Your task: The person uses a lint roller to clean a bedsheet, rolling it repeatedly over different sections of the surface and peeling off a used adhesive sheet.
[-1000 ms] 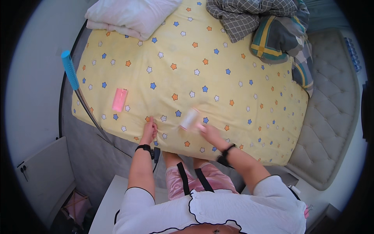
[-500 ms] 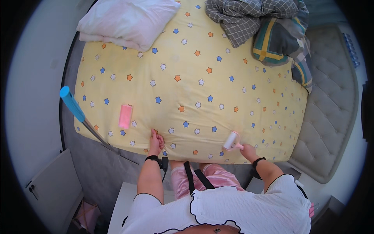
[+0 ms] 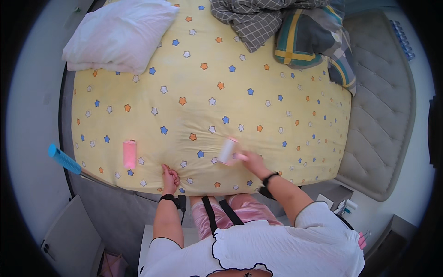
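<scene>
Along the near side of a bed (image 3: 304,177) with a yellow, star-patterned sheet (image 3: 258,108), a person in a white top leans over, seen from above. The right hand (image 3: 253,162) has its grip closed around the pink handle of a lint roller (image 3: 227,151); its white roll, slightly blurred, is over the sheet, between the two hands. The left hand (image 3: 170,177) rests on the sheet near the edge, fingers curled; whether its grip pinches any cloth, I cannot tell. Creases spread across the sheet between and beyond the hands. To the left lies a pink case (image 3: 129,155), well apart from the roller. Farther left, a blue handle (image 3: 64,159) on a pole slants beside the bed. A folded pale quilt (image 3: 117,39) fills the far left corner; a plaid pillow (image 3: 304,39) lies far right, near a padded grey headboard (image 3: 378,101).
</scene>
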`<action>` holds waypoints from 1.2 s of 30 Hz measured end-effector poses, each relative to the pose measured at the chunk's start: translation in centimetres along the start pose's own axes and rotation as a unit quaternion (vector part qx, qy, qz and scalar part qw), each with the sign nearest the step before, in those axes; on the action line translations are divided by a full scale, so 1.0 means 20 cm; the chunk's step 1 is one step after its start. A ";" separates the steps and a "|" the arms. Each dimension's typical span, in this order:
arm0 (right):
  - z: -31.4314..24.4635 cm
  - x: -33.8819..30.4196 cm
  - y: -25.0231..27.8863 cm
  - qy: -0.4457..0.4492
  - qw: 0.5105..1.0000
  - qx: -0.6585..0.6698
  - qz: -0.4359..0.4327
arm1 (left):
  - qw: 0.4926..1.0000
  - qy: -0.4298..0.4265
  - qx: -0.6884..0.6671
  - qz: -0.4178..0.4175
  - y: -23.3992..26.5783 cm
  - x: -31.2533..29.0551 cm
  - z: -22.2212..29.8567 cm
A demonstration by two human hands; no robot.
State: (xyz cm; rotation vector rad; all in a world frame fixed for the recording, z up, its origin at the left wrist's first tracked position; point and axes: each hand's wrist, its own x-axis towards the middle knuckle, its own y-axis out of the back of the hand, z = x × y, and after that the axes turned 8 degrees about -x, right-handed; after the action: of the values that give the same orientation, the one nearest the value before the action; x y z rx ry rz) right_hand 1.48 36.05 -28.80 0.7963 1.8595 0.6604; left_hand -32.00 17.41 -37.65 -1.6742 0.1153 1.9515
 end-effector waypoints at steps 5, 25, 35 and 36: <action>1.07 -1.03 0.10 -0.262 0.952 -0.153 -0.035 | 0.994 -0.056 0.088 0.046 -0.08 0.01 -0.05; 0.62 -0.42 -0.13 -0.106 0.989 -0.049 0.095 | 0.917 -0.078 0.390 -0.023 -1.04 0.35 0.34; 0.14 0.90 0.33 0.079 0.973 -0.063 0.207 | 0.924 -0.001 0.382 0.017 -1.12 0.34 0.40; -0.01 1.15 0.46 0.043 0.980 -0.076 0.177 | 0.924 0.016 0.382 0.019 -1.13 0.34 0.42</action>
State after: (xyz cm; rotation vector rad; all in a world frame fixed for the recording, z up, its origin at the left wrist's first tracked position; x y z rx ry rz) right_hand -3.71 59.42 -35.05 1.0201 1.7325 1.0623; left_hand -29.38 42.16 -35.64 -1.1703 0.8133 1.5873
